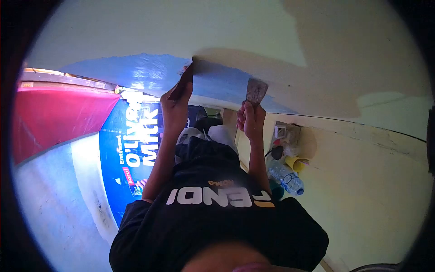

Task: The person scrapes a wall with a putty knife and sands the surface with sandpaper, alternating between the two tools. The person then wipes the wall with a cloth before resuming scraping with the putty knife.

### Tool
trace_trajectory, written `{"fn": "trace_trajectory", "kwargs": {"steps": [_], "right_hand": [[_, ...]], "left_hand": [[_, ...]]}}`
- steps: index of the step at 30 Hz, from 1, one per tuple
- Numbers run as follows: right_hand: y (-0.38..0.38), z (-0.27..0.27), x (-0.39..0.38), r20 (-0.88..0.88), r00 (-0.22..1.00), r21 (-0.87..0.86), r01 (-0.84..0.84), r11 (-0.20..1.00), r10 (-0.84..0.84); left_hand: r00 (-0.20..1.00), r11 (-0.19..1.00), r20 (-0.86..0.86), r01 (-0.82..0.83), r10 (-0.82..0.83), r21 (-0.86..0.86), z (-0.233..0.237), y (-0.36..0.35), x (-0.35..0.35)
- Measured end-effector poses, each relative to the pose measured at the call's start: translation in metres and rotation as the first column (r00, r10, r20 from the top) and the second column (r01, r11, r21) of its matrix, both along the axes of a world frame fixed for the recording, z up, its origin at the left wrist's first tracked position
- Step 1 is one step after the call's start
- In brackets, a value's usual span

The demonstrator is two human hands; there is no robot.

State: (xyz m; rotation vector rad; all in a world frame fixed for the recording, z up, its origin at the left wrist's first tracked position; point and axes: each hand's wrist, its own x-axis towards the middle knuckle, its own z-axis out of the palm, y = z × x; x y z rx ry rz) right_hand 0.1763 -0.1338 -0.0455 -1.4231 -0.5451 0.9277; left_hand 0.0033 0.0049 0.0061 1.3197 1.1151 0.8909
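Scraper (257, 89) juts from gripping right hand (250, 119); left hand (177, 103) grips what seems a blade (184, 80).

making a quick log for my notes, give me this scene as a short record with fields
left hand: grips brown plate, tip at wall, contact unclear
right hand: grips scraper, blade pointing away from the body
wall colour: pale, with blue patch
left side: blue banner, white lettering
right side: clear bottle
shirt: black
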Motion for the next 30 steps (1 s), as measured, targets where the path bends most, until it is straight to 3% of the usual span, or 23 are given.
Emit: {"fn": "trace_trajectory", "kwargs": {"steps": [5, 12, 15, 19, 23, 26, 29, 30], "right_hand": [[-0.004, -0.006, -0.001, 0.018, 1.0, 0.045, 0.017, 0.999, -0.017], [0.002, 0.012, -0.002, -0.004, 1.0, 0.03, 0.024, 0.999, -0.024], [0.001, 0.008, -0.003, 0.013, 1.0, -0.001, 0.026, 1.0, -0.026], [-0.004, 0.004, -0.001, -0.008, 1.0, 0.014, 0.026, 1.0, -0.026], [0.001, 0.016, -0.004, -0.018, 1.0, 0.015, 0.001, 1.0, 0.0], [0.0, 0.01, -0.001, -0.003, 1.0, 0.039, 0.001, 0.999, -0.001], [-0.002, 0.006, 0.002, -0.001, 1.0, 0.027, -0.022, 0.999, 0.022], [0.003, 0.01, 0.0, 0.003, 1.0, 0.038, -0.026, 0.999, 0.026]], "left_hand": [[0.998, 1.0, 0.065, 0.025, -0.026, 0.014, 0.002, -0.004, 0.002], [1.0, 0.998, 0.01, 0.026, -0.026, -0.053, 0.002, -0.004, 0.0], [0.995, 1.0, 0.097, -0.017, 0.014, 0.025, 0.001, -0.004, 0.002], [1.0, 0.999, 0.004, 0.021, -0.021, -0.033, -0.003, -0.004, -0.001], [0.999, 1.0, 0.034, -0.021, 0.021, 0.005, 0.004, -0.004, 0.002], [0.999, 0.997, -0.031, 0.008, -0.01, -0.076, 0.005, -0.005, 0.0], [0.996, 0.999, 0.086, -0.021, 0.017, 0.04, 0.002, -0.005, 0.004], [0.999, 1.0, 0.035, 0.001, -0.002, 0.023, 0.003, -0.005, 0.001]]}}
